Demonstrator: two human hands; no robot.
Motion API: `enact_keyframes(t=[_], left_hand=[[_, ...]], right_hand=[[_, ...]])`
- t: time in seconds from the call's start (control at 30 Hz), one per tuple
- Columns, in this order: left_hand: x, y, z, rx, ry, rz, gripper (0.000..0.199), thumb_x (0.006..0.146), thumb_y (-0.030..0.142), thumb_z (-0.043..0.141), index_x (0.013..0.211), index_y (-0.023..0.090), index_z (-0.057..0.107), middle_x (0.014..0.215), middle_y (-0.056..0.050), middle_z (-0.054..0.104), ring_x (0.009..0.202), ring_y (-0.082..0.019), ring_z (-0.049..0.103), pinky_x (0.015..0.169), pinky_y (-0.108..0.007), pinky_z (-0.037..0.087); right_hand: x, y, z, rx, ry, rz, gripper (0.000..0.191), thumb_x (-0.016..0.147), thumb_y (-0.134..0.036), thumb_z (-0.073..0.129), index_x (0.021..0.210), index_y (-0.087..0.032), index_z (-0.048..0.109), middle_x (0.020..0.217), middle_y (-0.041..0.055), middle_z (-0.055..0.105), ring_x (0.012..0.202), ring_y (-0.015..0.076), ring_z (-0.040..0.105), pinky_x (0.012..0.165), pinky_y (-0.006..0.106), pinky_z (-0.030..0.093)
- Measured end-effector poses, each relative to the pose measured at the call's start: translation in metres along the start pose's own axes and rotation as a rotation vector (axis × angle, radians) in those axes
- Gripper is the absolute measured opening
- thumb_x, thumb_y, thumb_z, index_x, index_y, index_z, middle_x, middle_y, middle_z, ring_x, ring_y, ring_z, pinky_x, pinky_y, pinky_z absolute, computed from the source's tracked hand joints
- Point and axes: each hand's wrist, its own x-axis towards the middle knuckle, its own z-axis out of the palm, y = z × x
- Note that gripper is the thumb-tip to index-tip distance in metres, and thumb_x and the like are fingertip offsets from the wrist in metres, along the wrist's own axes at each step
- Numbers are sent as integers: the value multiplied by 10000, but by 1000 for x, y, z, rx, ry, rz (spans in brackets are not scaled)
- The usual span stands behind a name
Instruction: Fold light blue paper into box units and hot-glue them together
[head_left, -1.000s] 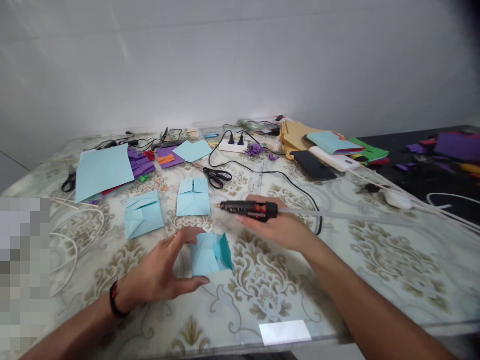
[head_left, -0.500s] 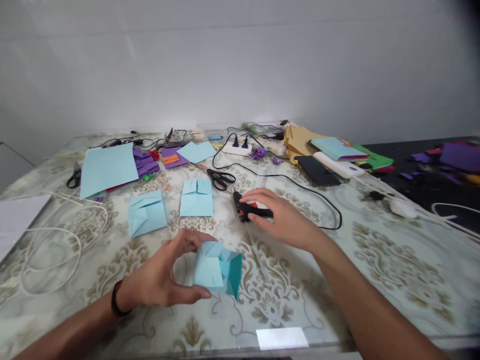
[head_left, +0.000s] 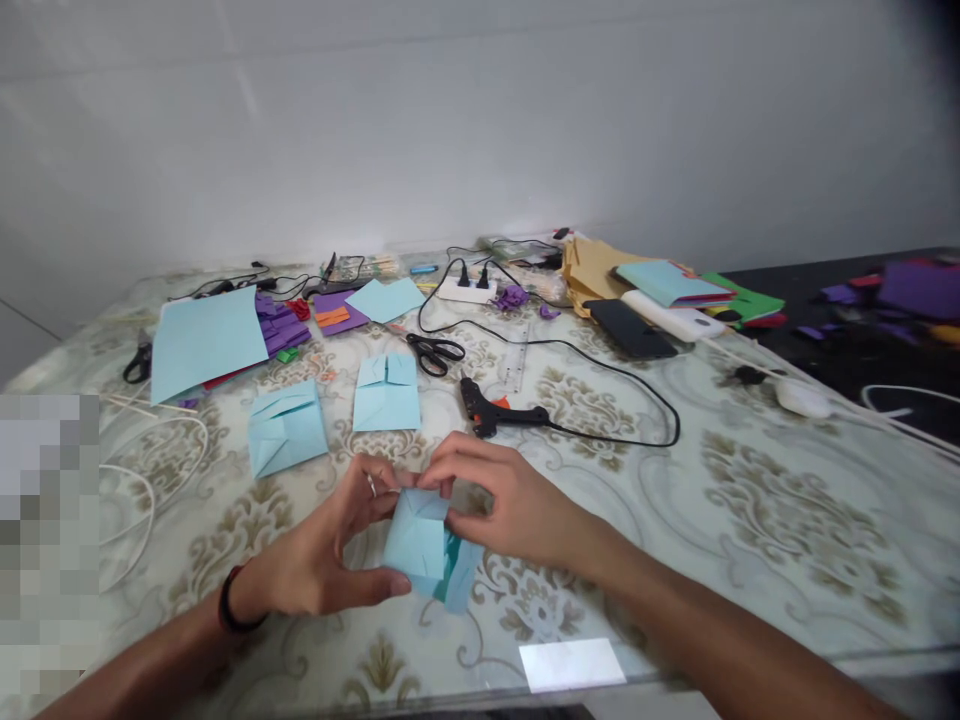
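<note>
A light blue folded paper box (head_left: 418, 540) is held near the front of the table. My left hand (head_left: 330, 545) grips its left side, thumb at the lower edge and fingers at the back. At its upper right edge, the fingers of my right hand (head_left: 499, 495) pinch the paper. The box's right side gapes, with darker blue inside. Beyond my right hand lies a black hot glue gun (head_left: 499, 410) with an orange trigger, touched by neither hand. Two more folded light blue paper pieces, one at left (head_left: 287, 428) and one in the middle (head_left: 387, 393), rest behind my left hand.
Black scissors (head_left: 435, 353) and a clear ruler (head_left: 516, 365) lie behind the glue gun, whose cord loops right. Further back are a power strip (head_left: 469, 288), blue sheets (head_left: 210, 340), purple strips and a phone (head_left: 630, 328). White cables (head_left: 862, 425) cross the right side.
My right hand has let go of the glue gun, now lying on the table, and moved left onto the paper box. My left hand still holds the box.
</note>
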Motion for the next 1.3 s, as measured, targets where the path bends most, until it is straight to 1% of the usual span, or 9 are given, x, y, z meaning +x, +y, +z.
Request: enact_keyframes(t=[0.13,0.33,0.5,0.7,0.9,1.0,1.13,1.23,1.3], left_hand=[[-1,0,-1,80,-6,-4,602,878,188,765,1349,327,418,1353,-62,456,1388,-295,454,1214,-555,364],[-2,0,-3,217,4,-68,639,892,204,751,1431,321,428,1448,-94,475,1360,-296,503,1203,-528,406],[-2,1,-4,260,-18,-77,571,921,226,720,1418,319,455,1467,-102,515,1377,-297,514,1179,-499,446],[-4,0,-7,337,-29,-51,594,910,240,733,1431,336,464,1424,-94,562,1396,-316,508,1154,-500,472],[-5,-2,-8,326,-27,-61,565,901,247,736,1401,298,478,1458,-114,541,1368,-314,520,1174,-517,447],[-4,-1,-7,311,-30,-51,534,911,238,723,1378,295,472,1481,-109,527,1358,-295,525,1179,-504,442],[-2,3,-6,354,-33,-31,524,913,241,723,1373,283,477,1488,-119,531,1363,-301,526,1171,-493,442],[0,8,-8,395,-23,-8,502,925,286,718,1375,265,497,1466,-126,558,1339,-318,546,1132,-480,466],[2,10,-9,393,11,0,406,975,328,655,1355,253,535,1460,-120,569,1281,-304,584,1076,-441,500]], right_hand=[[-1,3,9,-26,66,-56,270,792,3,656,994,-164,723,1016,68,644,866,175,646,778,283,523],[-2,7,14,-63,137,-75,282,786,41,631,972,-152,721,993,71,637,834,170,635,756,278,525],[-3,7,15,-85,144,-68,307,769,45,655,988,-156,729,963,59,624,833,171,626,737,271,518],[-3,8,15,-106,152,-68,323,751,45,655,991,-157,734,974,65,629,870,188,637,755,288,518],[-3,7,16,-130,131,-84,295,765,23,662,979,-160,749,951,60,627,859,190,633,733,292,510],[-3,8,16,-149,129,-93,293,755,21,659,960,-168,746,929,50,626,843,187,627,723,293,503],[-3,9,16,-180,146,-107,252,765,6,646,920,-176,727,900,43,635,817,184,622,714,294,497],[-3,9,16,-208,148,-108,224,775,-10,640,899,-181,713,877,44,640,796,187,617,696,294,488],[-2,9,16,-228,149,-110,227,763,-13,631,892,-185,703,868,45,641,788,191,612,684,294,481]])
